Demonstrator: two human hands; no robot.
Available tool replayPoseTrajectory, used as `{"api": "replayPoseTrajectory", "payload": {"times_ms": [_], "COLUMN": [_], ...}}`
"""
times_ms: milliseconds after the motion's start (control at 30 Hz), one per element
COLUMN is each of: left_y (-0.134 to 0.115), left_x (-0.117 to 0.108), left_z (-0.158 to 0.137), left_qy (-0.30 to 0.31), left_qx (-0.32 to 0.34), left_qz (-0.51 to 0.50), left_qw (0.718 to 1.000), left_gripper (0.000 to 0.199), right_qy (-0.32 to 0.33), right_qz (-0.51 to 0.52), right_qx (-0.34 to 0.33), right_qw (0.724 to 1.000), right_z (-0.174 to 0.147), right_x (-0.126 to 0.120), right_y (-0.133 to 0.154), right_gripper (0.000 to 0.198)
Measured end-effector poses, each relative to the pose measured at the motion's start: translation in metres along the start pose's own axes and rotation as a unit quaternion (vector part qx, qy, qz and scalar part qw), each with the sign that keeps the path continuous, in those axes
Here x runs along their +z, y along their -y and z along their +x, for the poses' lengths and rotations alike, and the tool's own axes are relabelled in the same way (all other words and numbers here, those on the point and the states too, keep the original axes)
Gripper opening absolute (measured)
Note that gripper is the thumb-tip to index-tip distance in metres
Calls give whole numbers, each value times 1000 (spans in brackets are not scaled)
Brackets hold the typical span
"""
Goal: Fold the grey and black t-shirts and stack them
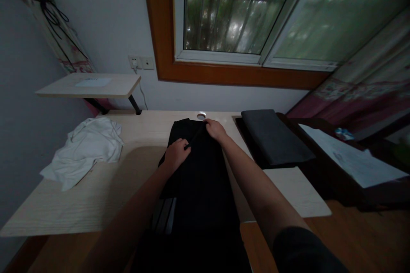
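A pair of black trousers lies lengthwise on the pale wooden table, its far end close to the wall and its near part running down past the front edge. My left hand is closed on a fold of the dark cloth at the left, with the fingers curled. Farther back, my right hand pinches the far right corner of the cloth. A narrow raised fold stretches diagonally between the two hands. Pale stripes show at the lower left of the black cloth; whether they belong to the trousers I cannot tell.
On the table, a crumpled white cloth lies left, under a small raised shelf. A dark grey folded item lies right. Beyond it, a paper sheet rests on dark furniture. A window is behind.
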State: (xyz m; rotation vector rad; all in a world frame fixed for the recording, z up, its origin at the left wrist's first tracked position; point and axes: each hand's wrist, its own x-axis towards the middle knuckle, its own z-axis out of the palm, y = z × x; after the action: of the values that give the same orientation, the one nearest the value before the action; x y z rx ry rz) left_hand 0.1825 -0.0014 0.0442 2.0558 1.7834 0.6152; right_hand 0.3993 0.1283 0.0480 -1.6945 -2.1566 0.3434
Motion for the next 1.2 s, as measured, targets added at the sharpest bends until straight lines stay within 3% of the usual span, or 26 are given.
{"api": "replayPoseTrajectory", "payload": {"times_ms": [133, 267, 500, 767, 1033, 1200], "left_y": [-1, -2, -13, -30, -31, -36], "left_x": [1, 3, 0, 1, 7, 5], "left_z": [-3, -4, -4, -7, -9, -10], "left_qy": [-17, -38, -71, -52, -12, -23], "left_qx": [12, 31, 71, 98, 53, 61], "left_qz": [-13, -22, -78, -135, -155, -168], "left_qw": [1000, 999, 992, 985, 986, 984], "left_gripper": [4, 3, 4, 11, 7, 7], "right_qy": [9, -27, -143, -239, -200, -173], "right_qz": [-81, -98, 22, 139, 86, 71], "right_qx": [-28, -27, -56, -48, -7, 51], "right_qw": [996, 994, 988, 960, 976, 981], "right_z": [-6, -8, 12, 26, 5, 1], "right_x": [-6, -15, -31, -30, -21, -22], "right_y": [-13, -22, -49, -68, -47, -39], "right_gripper": [48, 38, 36, 34, 42, 62]}}
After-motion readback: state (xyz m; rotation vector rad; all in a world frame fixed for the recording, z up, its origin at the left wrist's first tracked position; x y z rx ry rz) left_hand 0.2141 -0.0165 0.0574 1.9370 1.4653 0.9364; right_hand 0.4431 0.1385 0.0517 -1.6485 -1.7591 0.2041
